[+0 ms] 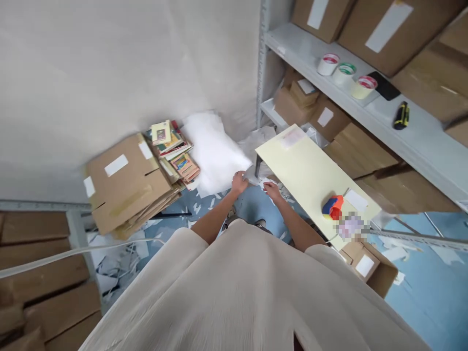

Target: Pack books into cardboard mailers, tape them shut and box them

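At twelve o'clock, low before you, your left hand (240, 182) pinches a white sheet (251, 176) in its grip; your right hand (272, 189) is near it, though whether its grip holds anything I cannot tell. A white pile (214, 153) lies at eleven o'clock from your left hand, books (185, 166) beside it at ten, and the pale yellow bench (303, 168) at two o'clock from your right

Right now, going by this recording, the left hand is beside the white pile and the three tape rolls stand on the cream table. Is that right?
Not quite: the head view shows the three tape rolls standing on the grey shelf, not the cream table. The left hand is beside the white pile, as you say.
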The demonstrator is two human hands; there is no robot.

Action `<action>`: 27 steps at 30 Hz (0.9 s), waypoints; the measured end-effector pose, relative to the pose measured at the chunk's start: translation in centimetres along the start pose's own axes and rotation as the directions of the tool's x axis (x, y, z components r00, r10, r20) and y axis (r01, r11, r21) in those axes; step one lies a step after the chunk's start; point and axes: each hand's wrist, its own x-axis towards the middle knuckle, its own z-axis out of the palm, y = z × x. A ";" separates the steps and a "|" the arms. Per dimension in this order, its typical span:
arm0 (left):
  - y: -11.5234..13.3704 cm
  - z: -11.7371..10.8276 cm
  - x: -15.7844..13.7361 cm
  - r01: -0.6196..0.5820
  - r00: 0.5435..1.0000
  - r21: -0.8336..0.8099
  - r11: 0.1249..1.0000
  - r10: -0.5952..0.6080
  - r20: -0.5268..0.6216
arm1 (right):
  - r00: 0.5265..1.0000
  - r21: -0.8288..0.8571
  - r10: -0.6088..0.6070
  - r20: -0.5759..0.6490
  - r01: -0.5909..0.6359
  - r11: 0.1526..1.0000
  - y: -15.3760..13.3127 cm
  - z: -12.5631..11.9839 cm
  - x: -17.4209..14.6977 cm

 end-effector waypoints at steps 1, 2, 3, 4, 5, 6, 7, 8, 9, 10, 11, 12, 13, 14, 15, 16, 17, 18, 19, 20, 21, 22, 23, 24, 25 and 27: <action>-0.9 -0.8 -0.5 0.012 1.000 -0.015 1.000 -0.013 -0.023 | 0.999 -0.017 -0.022 0.026 0.022 1.000 -0.5 1.1 -0.1; -1.8 -1.7 -1.1 0.026 0.999 -0.029 0.999 -0.027 -0.045 | 0.998 -0.034 -0.042 0.054 0.044 0.998 -0.9 2.3 -0.2; -2.8 -2.5 -1.6 0.040 0.997 -0.042 0.998 -0.042 -0.065 | 0.995 -0.052 -0.058 0.082 0.063 0.997 -1.4 3.7 -0.4; -3.9 -3.4 -2.1 0.054 0.995 -0.056 0.997 -0.059 -0.085 | 0.991 -0.070 -0.071 0.111 0.079 0.994 -1.8 5.1 -0.5; -5.1 -4.4 -2.7 0.069 0.992 -0.071 0.995 -0.076 -0.102 | 0.987 -0.088 -0.079 0.140 0.092 0.992 -2.2 6.6 -0.7; -6.4 -5.5 -3.2 0.082 0.989 -0.087 0.993 -0.092 -0.118 | 0.982 -0.105 -0.084 0.169 0.102 0.989 -2.5 8.2 -1.0; -7.8 -6.6 -3.6 0.095 0.985 -0.104 0.990 -0.109 -0.134 | 0.977 -0.120 -0.083 0.196 0.108 0.987 -2.9 9.9 -1.3; -9.3 -7.7 -4.1 0.108 0.980 -0.123 0.987 -0.126 -0.151 | 0.972 -0.134 -0.079 0.221 0.111 0.985 -3.2 11.7 -1.6; -10.9 -8.9 -4.6 0.121 0.975 -0.141 0.983 -0.145 -0.170 | 0.967 -0.147 -0.072 0.244 0.111 0.983 -3.4 13.5 -1.9; -12.5 -10.1 -5.1 0.137 0.967 -0.158 0.978 -0.167 -0.191 | 0.962 -0.161 -0.066 0.264 0.112 0.981 -3.6 15.4 -2.3; -14.2 -11.2 -5.5 0.156 0.958 -0.172 0.973 -0.192 -0.214 | 0.957 -0.175 -0.063 0.283 0.116 0.978 -3.7 17.4 -2.8; -16.0 -12.4 -5.9 0.177 0.947 -0.185 0.967 -0.219 -0.237 | 0.951 -0.189 -0.061 0.305 0.123 0.974 -3.8 19.3 -3.3; -17.7 -13.6 -6.4 0.196 0.936 -0.194 0.961 -0.242 -0.256 | 0.943 -0.201 -0.062 0.326 0.133 0.970 -3.9 21.2 -3.8; -19.5 -14.9 -6.8 0.211 0.927 -0.197 0.957 -0.260 -0.270 | 0.936 -0.212 -0.063 0.347 0.143 0.967 -3.9 23.1 -4.4; -21.3 -16.1 -7.3 0.222 0.921 -0.195 0.955 -0.271 -0.281 | 0.928 -0.221 -0.063 0.367 0.152 0.963 -4.0 25.0 -5.0; -23.1 -17.4 -7.7 0.224 0.917 -0.186 0.957 -0.272 -0.292 | 0.921 -0.227 -0.062 0.385 0.159 0.961 -4.0 26.8 -5.6; -24.9 -18.6 -8.2 0.222 0.916 -0.171 0.960 -0.266 -0.302 | 0.915 -0.232 -0.059 0.399 0.163 0.959 -4.1 28.6 -6.2; -26.6 -19.9 -8.6 0.219 0.914 -0.148 0.964 -0.256 -0.314 | 0.909 -0.236 -0.057 0.412 0.167 0.957 -4.2 30.3 -6.7; -28.3 -21.2 -9.0 0.219 0.911 -0.121 0.968 -0.248 -0.329 | 0.905 -0.238 -0.056 0.422 0.170 0.956 -4.4 32.0 -7.2; -30.0 -22.5 -9.5 0.223 0.908 -0.093 0.970 -0.241 -0.343 | 0.901 -0.240 -0.055 0.430 0.172 0.956 -4.6 33.6 -7.7; -31.5 -23.7 -9.9 0.229 0.904 -0.064 0.971 -0.237 -0.355 | 0.899 -0.240 -0.054 0.435 0.174 0.955 -4.8 35.1 -8.2; -33.0 -24.8 -10.2 0.235 0.903 -0.037 0.971 -0.232 -0.363 | 0.897 -0.240 -0.055 0.439 0.176 0.955 -5.0 36.5 -8.6; -34.2 -25.8 -10.6 0.236 0.904 -0.012 0.972 -0.224 -0.364 | 0.895 -0.240 -0.057 0.442 0.180 0.954 -5.1 37.7 -8.9; -35.4 -26.7 -10.9 0.231 0.909 0.011 0.973 -0.211 -0.359 | 0.895 -0.244 -0.059 0.443 0.184 0.952 -5.3 38.8 -9.2; -36.3 -27.4 -11.1 0.220 0.917 0.033 0.975 -0.195 -0.348 | 0.895 -0.249 -0.060 0.442 0.187 0.950 -5.4 39.7 -9.5; -37.8 -28.4 -11.3 0.192 0.932 0.070 0.979 -0.160 -0.326 | 0.897 -0.258 -0.066 0.437 0.195 0.946 -5.6 41.1 -10.0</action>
